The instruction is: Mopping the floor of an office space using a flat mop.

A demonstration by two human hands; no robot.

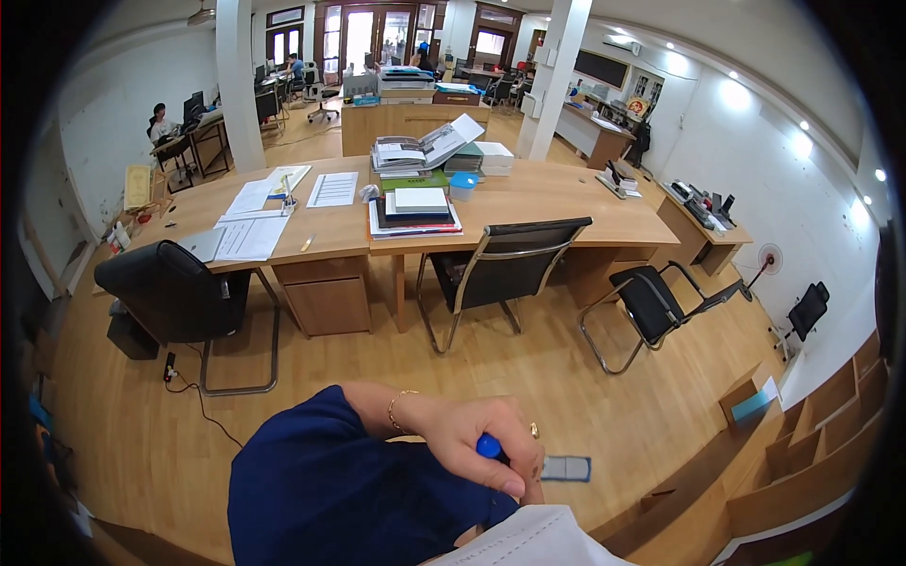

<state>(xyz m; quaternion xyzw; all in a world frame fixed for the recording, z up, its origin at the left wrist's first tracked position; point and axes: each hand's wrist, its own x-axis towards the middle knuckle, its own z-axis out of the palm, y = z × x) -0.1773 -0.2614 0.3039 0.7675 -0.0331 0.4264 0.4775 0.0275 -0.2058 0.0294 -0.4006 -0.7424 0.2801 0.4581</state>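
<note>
My left hand (486,439), wearing a thin bracelet and a ring, reaches across in front of me from a loose navy sleeve (311,481). Its fingers are wrapped round a small object with a rounded blue top (488,445). The fist hides the rest of that object, so its kind cannot be told. Just below the hand, a white sheet-like piece (533,540) with faint print covers the lower edge of the view. A small patch of skin shows beside it, too little to identify. My right hand cannot be made out.
Beyond the hand stands a long wooden desk (566,203) bearing papers, books and a blue-lidded box (462,186). Black chairs (505,264) line its near side. A flat grey rectangle (566,469) lies below. Wooden shelving (802,472) stands right; a cable (217,420) crosses the floor left. People sit far off.
</note>
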